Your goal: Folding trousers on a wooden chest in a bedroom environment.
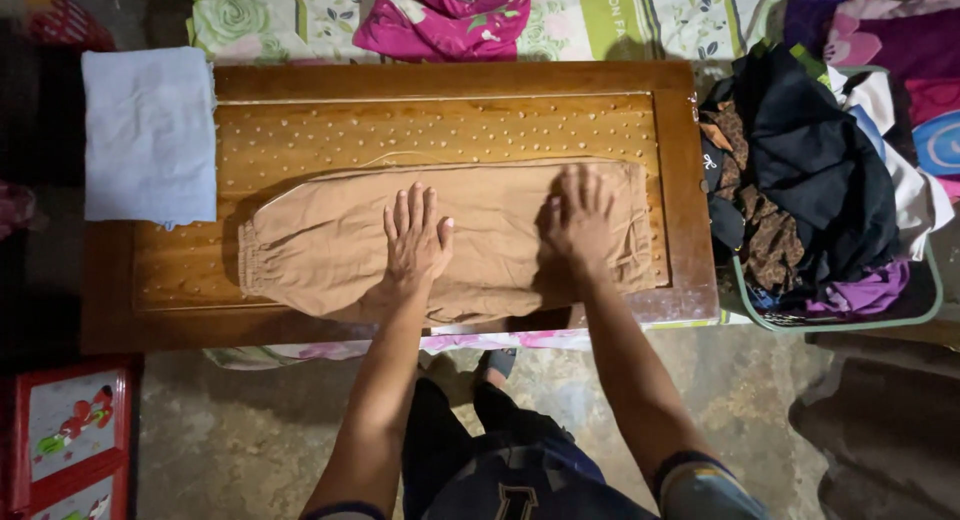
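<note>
A pair of tan trousers lies flat, folded lengthwise, on a wooden board with rows of small pale dots. My left hand rests palm down on the middle of the trousers, fingers spread. My right hand presses flat on the trousers further right, near the waistband end. Neither hand grips the cloth.
A folded white cloth lies over the board's left end. A green-rimmed basket heaped with dark and coloured clothes stands at the right. Flowered bedding and a pink garment lie beyond the board. A red box sits on the concrete floor at lower left.
</note>
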